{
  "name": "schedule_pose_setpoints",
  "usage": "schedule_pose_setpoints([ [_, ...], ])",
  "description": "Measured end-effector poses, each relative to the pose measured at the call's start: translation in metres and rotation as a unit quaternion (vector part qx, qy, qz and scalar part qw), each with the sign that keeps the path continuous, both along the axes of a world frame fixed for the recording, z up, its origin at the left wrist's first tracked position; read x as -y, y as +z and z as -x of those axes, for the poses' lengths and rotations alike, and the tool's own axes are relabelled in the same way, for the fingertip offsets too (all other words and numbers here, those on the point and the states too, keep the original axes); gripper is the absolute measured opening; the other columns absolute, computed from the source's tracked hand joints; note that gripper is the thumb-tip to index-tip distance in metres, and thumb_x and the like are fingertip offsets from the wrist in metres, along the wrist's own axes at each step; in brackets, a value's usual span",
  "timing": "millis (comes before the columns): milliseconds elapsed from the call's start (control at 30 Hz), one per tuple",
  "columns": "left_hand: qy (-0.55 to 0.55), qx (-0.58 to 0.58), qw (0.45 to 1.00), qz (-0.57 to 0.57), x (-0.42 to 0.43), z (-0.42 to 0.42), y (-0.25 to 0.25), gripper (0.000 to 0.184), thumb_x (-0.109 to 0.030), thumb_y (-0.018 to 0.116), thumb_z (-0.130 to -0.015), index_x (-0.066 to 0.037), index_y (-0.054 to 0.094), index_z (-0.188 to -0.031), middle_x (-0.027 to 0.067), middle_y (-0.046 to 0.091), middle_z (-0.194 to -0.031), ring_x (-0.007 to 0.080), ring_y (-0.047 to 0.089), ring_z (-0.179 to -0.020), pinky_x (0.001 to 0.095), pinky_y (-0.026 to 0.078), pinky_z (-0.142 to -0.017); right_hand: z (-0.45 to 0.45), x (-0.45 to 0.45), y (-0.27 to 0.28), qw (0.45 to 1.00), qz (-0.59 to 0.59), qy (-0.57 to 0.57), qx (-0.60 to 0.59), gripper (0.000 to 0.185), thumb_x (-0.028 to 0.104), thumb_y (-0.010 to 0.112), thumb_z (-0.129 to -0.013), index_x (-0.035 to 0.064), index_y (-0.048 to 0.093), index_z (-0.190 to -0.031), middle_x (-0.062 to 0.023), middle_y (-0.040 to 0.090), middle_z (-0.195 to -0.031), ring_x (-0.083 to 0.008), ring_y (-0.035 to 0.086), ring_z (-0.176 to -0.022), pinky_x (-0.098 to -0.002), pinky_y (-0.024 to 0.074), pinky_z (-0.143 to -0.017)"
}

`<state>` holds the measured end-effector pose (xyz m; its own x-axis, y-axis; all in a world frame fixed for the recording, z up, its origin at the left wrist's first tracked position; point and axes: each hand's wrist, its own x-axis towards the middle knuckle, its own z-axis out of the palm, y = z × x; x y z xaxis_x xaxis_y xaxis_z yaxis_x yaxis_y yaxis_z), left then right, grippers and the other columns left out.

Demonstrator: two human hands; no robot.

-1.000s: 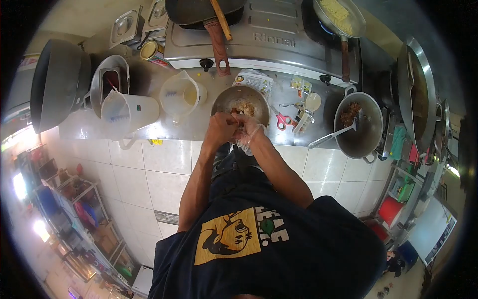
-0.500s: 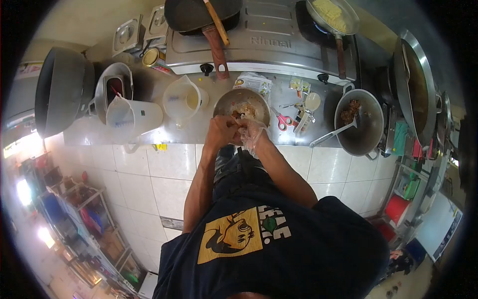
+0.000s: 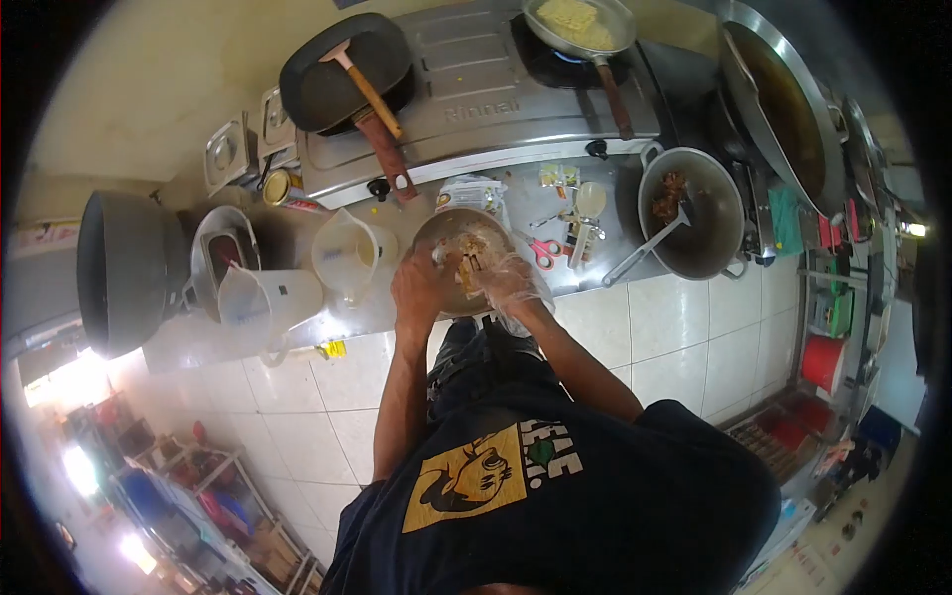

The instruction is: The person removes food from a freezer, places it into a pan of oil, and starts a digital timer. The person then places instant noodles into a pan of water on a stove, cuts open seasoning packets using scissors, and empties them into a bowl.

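A round metal bowl (image 3: 436,230) with pale crumbly food in it stands on the steel counter in front of my body. My left hand (image 3: 420,285) is bare and lies at the bowl's left rim, with its fingers curled toward the inside. In a clear plastic glove, my right hand (image 3: 508,282) reaches over the bowl's right side, close to the food. Its fingertips are blurred, and whether they hold anything is not clear. Just right of the bowl lie red-handled scissors (image 3: 544,253), and a printed packet (image 3: 474,194) is behind it.
Plastic jugs (image 3: 347,260) stand at the left. On the stove (image 3: 466,79) are a dark pan (image 3: 315,89) with a wooden-handled tool and a pan of yellow food (image 3: 575,24). A pot (image 3: 709,213) with dark food and a ladle stands at the right.
The view has turned, so the stove and counter appear tilted. My hands have moved apart from each other, the left to the bowl's left rim, the right over its right side.
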<state>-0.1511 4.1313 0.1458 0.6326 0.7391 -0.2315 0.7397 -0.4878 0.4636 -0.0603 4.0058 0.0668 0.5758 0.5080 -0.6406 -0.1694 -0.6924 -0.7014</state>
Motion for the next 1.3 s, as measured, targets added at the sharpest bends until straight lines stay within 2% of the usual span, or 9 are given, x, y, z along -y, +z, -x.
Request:
schedule_pose_setpoints([
  [67, -0.078, 0.110, 0.991, -0.010, -0.011, -0.023, 0.000, 0.032, -0.021, 0.069, -0.077, -0.002, 0.061, -0.102, 0.0221, 0.064, -0.089, 0.0384, 0.062, -0.085, 0.0474, 0.049, -0.073, -0.003, 0.016, -0.009, 0.974, -0.021, 0.086, 0.208, 0.042, 0.029, 0.069, -0.067, -0.0026, 0.063, -0.094, -0.0205, 0.064, -0.075, -0.0325, 0.062, -0.065, -0.0433, 0.0500, -0.063],
  [200, -0.139, 0.126, 0.980, -0.068, -0.020, -0.058, -0.021, 0.024, -0.019, 0.066, -0.080, -0.003, 0.062, -0.098, 0.0206, 0.062, -0.092, 0.0388, 0.059, -0.088, 0.0475, 0.049, -0.074, -0.015, 0.035, 0.002, 0.977, -0.102, -0.002, 0.186, 0.037, 0.025, 0.071, -0.068, -0.0016, 0.064, -0.093, -0.0150, 0.064, -0.073, -0.0249, 0.061, -0.059, -0.0380, 0.0495, -0.056],
  [267, -0.124, 0.129, 0.983, -0.033, -0.017, -0.069, -0.014, 0.022, -0.018, 0.065, -0.082, -0.003, 0.062, -0.098, 0.0198, 0.062, -0.092, 0.0389, 0.059, -0.087, 0.0463, 0.049, -0.074, -0.021, 0.037, 0.048, 0.971, -0.164, -0.140, -0.101, 0.018, 0.012, 0.072, -0.074, -0.0001, 0.062, -0.082, -0.0039, 0.058, -0.063, -0.0098, 0.053, -0.052, -0.0274, 0.0401, -0.044],
  [467, -0.151, 0.135, 0.979, -0.003, -0.005, -0.091, -0.009, 0.018, -0.015, 0.065, -0.081, -0.004, 0.063, -0.094, 0.0181, 0.064, -0.089, 0.0358, 0.061, -0.084, 0.0450, 0.050, -0.072, -0.032, 0.066, -0.010, 0.861, -0.382, -0.310, -0.131, 0.014, 0.005, 0.067, -0.076, 0.0037, 0.061, -0.089, -0.0028, 0.059, -0.069, -0.0080, 0.052, -0.054, -0.0224, 0.0388, -0.044],
  [733, -0.224, 0.173, 0.959, 0.015, 0.030, -0.139, -0.019, 0.011, -0.008, 0.063, -0.075, -0.006, 0.064, -0.086, 0.0150, 0.064, -0.079, 0.0334, 0.063, -0.079, 0.0442, 0.050, -0.068, -0.074, 0.062, -0.029, 0.849, -0.249, -0.428, -0.184, 0.019, 0.022, 0.066, -0.087, 0.0047, 0.060, -0.094, -0.0094, 0.061, -0.075, -0.0200, 0.060, -0.064, -0.0326, 0.0467, -0.049],
  [767, -0.239, 0.169, 0.956, 0.005, 0.037, -0.147, -0.024, 0.011, -0.007, 0.062, -0.074, -0.007, 0.064, -0.085, 0.0145, 0.064, -0.078, 0.0334, 0.063, -0.078, 0.0438, 0.050, -0.068, -0.062, 0.069, -0.043, 0.926, -0.116, -0.328, 0.148, 0.020, 0.023, 0.063, -0.087, 0.0045, 0.059, -0.095, -0.0130, 0.061, -0.080, -0.0264, 0.061, -0.069, -0.0371, 0.0489, -0.054],
  [800, -0.246, 0.171, 0.954, 0.005, 0.046, -0.156, -0.028, 0.011, -0.007, 0.062, -0.074, -0.007, 0.064, -0.085, 0.0145, 0.064, -0.078, 0.0334, 0.063, -0.078, 0.0438, 0.050, -0.068, -0.055, 0.075, -0.052, 0.869, 0.039, -0.181, 0.458, 0.021, 0.024, 0.061, -0.088, 0.0043, 0.059, -0.097, -0.0165, 0.061, -0.085, -0.0328, 0.062, -0.074, -0.0417, 0.0510, -0.059],
  [967, -0.439, 0.037, 0.896, 0.050, 0.097, -0.184, -0.077, 0.010, -0.003, 0.064, -0.067, -0.002, 0.062, -0.077, 0.0158, 0.065, -0.076, 0.0346, 0.064, -0.074, 0.0437, 0.051, -0.067, -0.051, 0.092, -0.033, 0.892, 0.096, -0.220, 0.384, 0.023, 0.016, 0.057, -0.083, -0.0002, 0.057, -0.100, -0.0203, 0.056, -0.095, -0.0364, 0.059, -0.083, -0.0451, 0.0488, -0.073],
  [1300, -0.366, 0.061, 0.926, -0.064, 0.128, -0.189, -0.122, 0.040, -0.009, 0.071, -0.070, -0.003, 0.054, -0.107, 0.0183, 0.051, -0.107, 0.0391, 0.056, -0.098, 0.0452, 0.050, -0.080, -0.051, 0.115, -0.049, 0.881, 0.099, -0.193, 0.420, 0.031, 0.013, 0.056, -0.078, -0.0018, 0.056, -0.106, -0.0207, 0.053, -0.100, -0.0387, 0.051, -0.100, -0.0460, 0.0421, -0.087],
])
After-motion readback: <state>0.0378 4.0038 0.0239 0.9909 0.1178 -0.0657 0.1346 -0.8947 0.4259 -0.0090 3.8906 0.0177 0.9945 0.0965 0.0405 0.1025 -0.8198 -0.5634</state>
